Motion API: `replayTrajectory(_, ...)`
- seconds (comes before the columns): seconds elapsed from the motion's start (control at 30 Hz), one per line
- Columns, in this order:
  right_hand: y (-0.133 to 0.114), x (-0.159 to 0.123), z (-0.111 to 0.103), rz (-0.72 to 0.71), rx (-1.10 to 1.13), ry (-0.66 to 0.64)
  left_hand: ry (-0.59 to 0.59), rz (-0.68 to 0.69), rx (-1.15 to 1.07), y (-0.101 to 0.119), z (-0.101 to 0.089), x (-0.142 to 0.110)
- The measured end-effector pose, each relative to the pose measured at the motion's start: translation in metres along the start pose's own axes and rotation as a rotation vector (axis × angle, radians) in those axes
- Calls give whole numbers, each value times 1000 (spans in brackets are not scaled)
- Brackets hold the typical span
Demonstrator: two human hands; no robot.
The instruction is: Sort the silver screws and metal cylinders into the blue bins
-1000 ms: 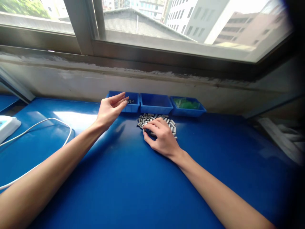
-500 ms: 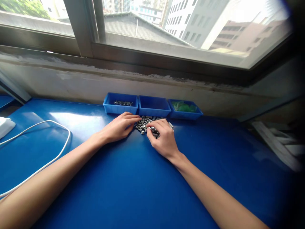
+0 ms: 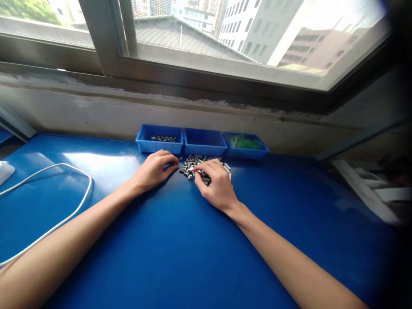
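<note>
A heap of small silvery metal screws and cylindrical pieces (image 3: 190, 163) lies on the blue table in front of the bins. Just left of this heap is my left hand (image 3: 155, 171), fingers curled and thumb tip close to the fingertips; whatever is between them is too small to make out. My right hand (image 3: 216, 185) reaches over the right part of the heap and covers some of it. Its thumb and index finger come together in a pinch at the heap's near side, and I cannot make out what they hold.
Three blue bins stand in a row by the wall: the left bin (image 3: 160, 146) holds small screws, the middle bin (image 3: 205, 149) shows a bare floor, the right bin (image 3: 247, 153) contains green bags (image 3: 244, 141). A white cable (image 3: 86, 195) loops across the table's left side.
My left hand has drawn back leftward from the heap, its thumb and fingertips now nearer each other. My right hand stays at the heap. The whole view has shifted slightly.
</note>
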State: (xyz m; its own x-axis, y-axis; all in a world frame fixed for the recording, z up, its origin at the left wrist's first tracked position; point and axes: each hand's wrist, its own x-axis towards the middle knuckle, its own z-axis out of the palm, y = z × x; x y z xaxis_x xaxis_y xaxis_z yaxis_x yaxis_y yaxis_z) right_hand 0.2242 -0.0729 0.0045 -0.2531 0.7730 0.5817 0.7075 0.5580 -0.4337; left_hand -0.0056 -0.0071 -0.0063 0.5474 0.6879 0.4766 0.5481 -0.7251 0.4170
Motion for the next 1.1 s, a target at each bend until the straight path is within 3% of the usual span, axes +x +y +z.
replayTrajectory(0.3, 0, 0, 1, -20, 10, 18, -48, 17, 1, -3, 2, 1)
replayTrajectory(0.5, 0, 1, 1, -38, -6, 19, 12, -73, -331, 5, -2, 3)
replayTrajectory(0.63, 0, 1, 2, -71, -16, -43, 111, -206, -545, 7, -7, 8)
replayTrajectory(0.87, 1, 0, 3, -69, -26, -50, 418, -424, -772, 9, -15, 16)
replayTrajectory(0.97, 0, 1, 3, -76, -26, -60, 469, -444, -842, 9, -14, 15)
replayTrajectory(1.1, -1, 1, 2, -63, -30, -75, 444, -448, -869, 11, -15, 17)
